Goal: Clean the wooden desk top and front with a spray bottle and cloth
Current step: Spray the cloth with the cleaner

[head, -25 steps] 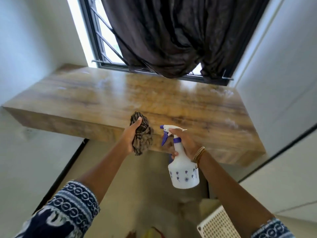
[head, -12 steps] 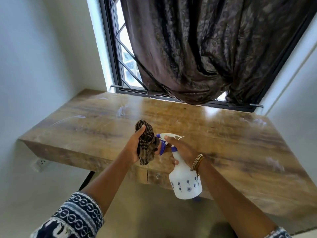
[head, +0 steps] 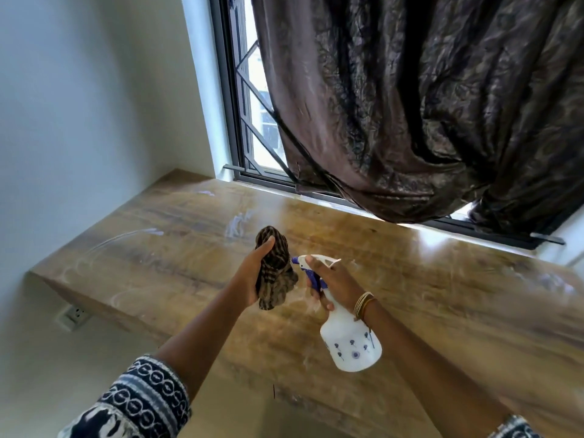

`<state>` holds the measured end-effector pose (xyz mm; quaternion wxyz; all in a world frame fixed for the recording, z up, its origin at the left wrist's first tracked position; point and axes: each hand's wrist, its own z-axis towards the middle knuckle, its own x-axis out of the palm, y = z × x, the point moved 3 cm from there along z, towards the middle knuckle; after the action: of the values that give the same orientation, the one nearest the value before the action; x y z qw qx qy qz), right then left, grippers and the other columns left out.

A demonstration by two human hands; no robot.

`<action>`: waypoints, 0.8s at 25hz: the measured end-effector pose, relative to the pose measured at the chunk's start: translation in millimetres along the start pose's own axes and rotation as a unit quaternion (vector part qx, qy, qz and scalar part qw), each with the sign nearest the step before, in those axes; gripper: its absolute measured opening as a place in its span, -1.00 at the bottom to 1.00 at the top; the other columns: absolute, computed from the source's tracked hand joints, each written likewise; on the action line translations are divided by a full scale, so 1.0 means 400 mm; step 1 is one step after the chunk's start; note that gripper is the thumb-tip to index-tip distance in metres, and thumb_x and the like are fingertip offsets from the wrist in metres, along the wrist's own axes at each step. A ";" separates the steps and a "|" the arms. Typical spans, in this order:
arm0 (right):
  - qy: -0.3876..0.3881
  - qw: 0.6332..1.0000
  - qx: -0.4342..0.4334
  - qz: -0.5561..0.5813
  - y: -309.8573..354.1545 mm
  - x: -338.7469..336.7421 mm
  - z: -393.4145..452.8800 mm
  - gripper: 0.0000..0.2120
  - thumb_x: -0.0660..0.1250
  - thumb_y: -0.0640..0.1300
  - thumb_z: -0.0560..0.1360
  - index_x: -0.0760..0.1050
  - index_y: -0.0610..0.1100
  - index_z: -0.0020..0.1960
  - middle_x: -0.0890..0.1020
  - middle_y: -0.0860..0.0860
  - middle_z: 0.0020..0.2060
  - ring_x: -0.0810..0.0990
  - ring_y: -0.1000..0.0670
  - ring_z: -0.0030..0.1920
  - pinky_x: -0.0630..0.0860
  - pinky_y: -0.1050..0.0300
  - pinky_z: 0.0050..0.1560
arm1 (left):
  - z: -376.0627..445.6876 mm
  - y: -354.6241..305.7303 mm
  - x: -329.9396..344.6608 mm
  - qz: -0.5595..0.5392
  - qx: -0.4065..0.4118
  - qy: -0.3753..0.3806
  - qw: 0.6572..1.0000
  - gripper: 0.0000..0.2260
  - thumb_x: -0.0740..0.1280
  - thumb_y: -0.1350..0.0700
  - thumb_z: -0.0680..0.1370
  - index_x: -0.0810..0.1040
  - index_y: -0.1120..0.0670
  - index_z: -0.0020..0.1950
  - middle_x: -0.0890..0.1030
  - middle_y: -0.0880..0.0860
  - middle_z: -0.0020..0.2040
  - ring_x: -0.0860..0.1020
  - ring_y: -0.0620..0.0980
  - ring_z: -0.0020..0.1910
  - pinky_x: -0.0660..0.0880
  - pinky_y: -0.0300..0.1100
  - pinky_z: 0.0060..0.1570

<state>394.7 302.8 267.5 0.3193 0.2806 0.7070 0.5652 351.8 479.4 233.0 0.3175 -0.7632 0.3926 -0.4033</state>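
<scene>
I see my left hand (head: 252, 276) gripping one bunched striped cloth (head: 275, 268), and my right hand (head: 336, 284) wrapped round the neck of one white spray bottle (head: 350, 341). Both hover above the wooden desk top (head: 177, 254), cloth just left of the nozzle.

Glossy brown wood-grain desk top (head: 177, 263), wall-mounted below a window, marked with white smears and streaks. Bunched brown-and-tan striped cloth (head: 275, 270), held above the desk. White plastic spray bottle (head: 349, 338) with purple trigger and flower print, tilted, nozzle toward the cloth.
</scene>
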 end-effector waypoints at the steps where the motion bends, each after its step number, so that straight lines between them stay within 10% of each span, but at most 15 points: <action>1: 0.012 1.000 -0.004 0.008 0.001 -0.010 0.019 -0.73 0.19 0.05 0.63 0.56 -0.12 0.02 0.58 -0.16 -0.40 0.47 -0.05 -0.58 0.33 0.24 -0.63 | 0.016 -0.009 0.001 -0.007 -0.004 -0.002 1.000 -0.35 0.39 -0.24 0.44 0.49 0.24 0.31 0.63 0.30 0.16 0.60 0.29 0.15 0.46 0.17 0.28; 5: 0.033 0.999 -0.014 0.022 0.021 -0.037 0.060 -0.72 0.17 0.07 0.61 0.56 -0.05 0.12 0.67 -0.26 -0.15 0.55 -0.03 -0.52 0.40 0.24 -0.60 | 0.062 -0.032 0.004 -0.030 -0.015 0.000 0.999 -0.33 0.38 -0.25 0.43 0.49 0.24 0.32 0.62 0.30 0.17 0.60 0.29 0.15 0.45 0.16 0.28; 12: -0.038 0.999 -0.015 0.008 0.019 -0.059 0.129 -0.81 0.17 0.01 0.64 0.55 0.00 0.03 0.57 -0.15 -0.37 0.51 0.05 -0.55 0.37 0.27 -0.60 | 0.117 -0.094 -0.006 0.006 -0.032 0.009 0.999 -0.43 0.31 -0.24 0.49 0.54 0.23 0.23 0.64 0.29 0.12 0.64 0.26 0.06 0.56 0.06 0.02; 20: -0.037 0.999 0.006 0.021 0.018 -0.057 0.181 -0.73 0.11 -0.05 0.67 0.56 -0.09 0.16 0.65 -0.11 -0.21 0.61 0.16 -0.42 0.41 0.43 -0.48 | 0.169 -0.122 -0.051 0.036 -0.032 0.021 0.999 -0.36 0.37 -0.25 0.41 0.54 0.22 0.28 0.61 0.28 0.18 0.58 0.28 0.19 0.44 0.18 0.29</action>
<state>465.4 331.9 266.1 0.3315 0.3180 0.6920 0.5568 419.6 532.4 232.7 0.2993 -0.7496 0.4392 -0.3946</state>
